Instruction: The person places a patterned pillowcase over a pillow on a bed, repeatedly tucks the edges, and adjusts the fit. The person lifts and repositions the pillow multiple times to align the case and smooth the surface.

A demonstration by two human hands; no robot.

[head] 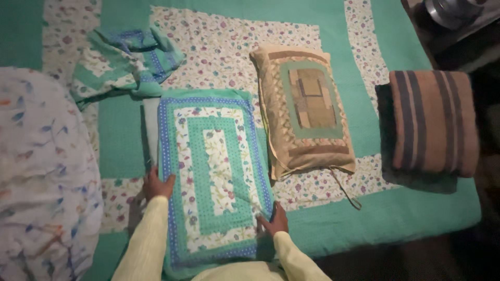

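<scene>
Two hands pressed on a green patchwork pillow (216, 166) on the bed (364, 224).

The pillow's near end was cut off by the sleeves, and the room at 3 o'clock was too dark to read. The left hand (158, 184) lay flat and open on the pillow's 9 o'clock edge; the right hand (274, 221) lay spread at 5 o'clock, gripping nothing.

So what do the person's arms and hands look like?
Both arms wear long, loose sleeves of pale yellow cloth that reach down to the wrists. The left sleeve and the right sleeve look plain, with no pattern to see. The left hand and right hand are bare: no gloves, and no rings or bangles show in this dim light.
</scene>
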